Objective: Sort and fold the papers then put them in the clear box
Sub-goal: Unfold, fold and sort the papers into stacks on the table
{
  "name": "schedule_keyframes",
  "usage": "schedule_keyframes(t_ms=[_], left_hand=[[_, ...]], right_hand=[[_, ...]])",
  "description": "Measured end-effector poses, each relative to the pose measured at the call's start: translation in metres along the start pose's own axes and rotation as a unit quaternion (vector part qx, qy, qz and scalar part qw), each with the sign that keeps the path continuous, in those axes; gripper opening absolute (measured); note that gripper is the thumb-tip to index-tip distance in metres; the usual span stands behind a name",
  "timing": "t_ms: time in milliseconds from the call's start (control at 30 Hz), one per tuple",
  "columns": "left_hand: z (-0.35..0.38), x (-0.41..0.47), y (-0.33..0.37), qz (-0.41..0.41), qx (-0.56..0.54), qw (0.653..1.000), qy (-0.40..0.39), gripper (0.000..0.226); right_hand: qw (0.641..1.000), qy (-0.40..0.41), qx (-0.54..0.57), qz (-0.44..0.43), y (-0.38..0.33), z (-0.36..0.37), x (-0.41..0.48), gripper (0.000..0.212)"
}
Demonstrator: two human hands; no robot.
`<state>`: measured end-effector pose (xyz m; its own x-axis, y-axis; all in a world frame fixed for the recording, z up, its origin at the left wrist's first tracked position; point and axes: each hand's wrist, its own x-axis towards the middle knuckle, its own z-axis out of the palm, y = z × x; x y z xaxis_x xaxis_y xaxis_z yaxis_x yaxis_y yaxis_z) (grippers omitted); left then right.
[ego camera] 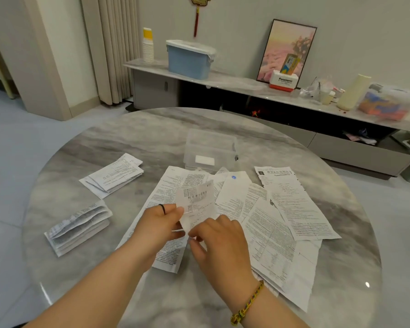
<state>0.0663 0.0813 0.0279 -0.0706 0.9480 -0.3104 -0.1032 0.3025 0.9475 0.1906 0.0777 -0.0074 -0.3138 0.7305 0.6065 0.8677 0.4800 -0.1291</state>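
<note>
Nearest me, the left hand [160, 223] and right hand [219, 240] meet above the near middle of the tabletop [92, 143], fingers [175, 210] of both pinched on the lower end of one small printed slip [197, 202]. It rises away from them, long axis toward the far edge, and I judge both hands equally close. Folded stacks [81, 229] lie toward the left edge, loose sheets [282, 221] toward the right. Just beyond sits the clear box [210, 147]; past the tabletop, a low sideboard [234, 82] lines the wall.
</note>
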Motion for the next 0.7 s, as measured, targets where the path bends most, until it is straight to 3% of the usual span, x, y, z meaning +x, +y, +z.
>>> schedule_keyframes(t_ms=[133,267,333,400,433,500,600,700], left_hand=[[-0.005,0.004,0.005,0.003,-0.026,1.000,0.011,0.023],[-0.009,0.006,0.009,-0.004,-0.042,0.999,0.005,0.022],[-0.010,0.007,0.009,-0.010,-0.044,0.999,-0.011,0.020],[-0.010,0.007,0.008,-0.015,-0.043,0.999,-0.023,0.020],[-0.010,0.007,0.008,-0.015,-0.044,0.999,-0.026,0.021],[-0.010,0.008,0.007,-0.014,-0.045,0.998,-0.031,0.021],[-0.013,0.008,0.006,-0.014,-0.043,0.998,-0.043,0.020],[-0.016,0.007,0.005,-0.016,0.009,0.996,-0.090,0.018]], right_hand=[[0.994,-0.008,0.107,0.019,0.007,0.004,0.000,0.025],[0.950,-0.032,0.241,0.194,0.018,-0.014,0.012,0.047],[0.906,-0.082,0.291,0.296,0.027,-0.025,0.017,0.035],[0.833,-0.145,0.389,0.366,0.036,-0.033,0.020,0.013],[0.796,-0.178,0.434,0.383,0.037,-0.036,0.021,0.003],[0.753,-0.232,0.483,0.382,0.041,-0.039,0.020,0.020],[0.737,-0.255,0.497,0.380,0.039,-0.041,0.021,0.027],[0.735,-0.226,0.500,0.398,0.039,-0.041,0.022,0.024]])
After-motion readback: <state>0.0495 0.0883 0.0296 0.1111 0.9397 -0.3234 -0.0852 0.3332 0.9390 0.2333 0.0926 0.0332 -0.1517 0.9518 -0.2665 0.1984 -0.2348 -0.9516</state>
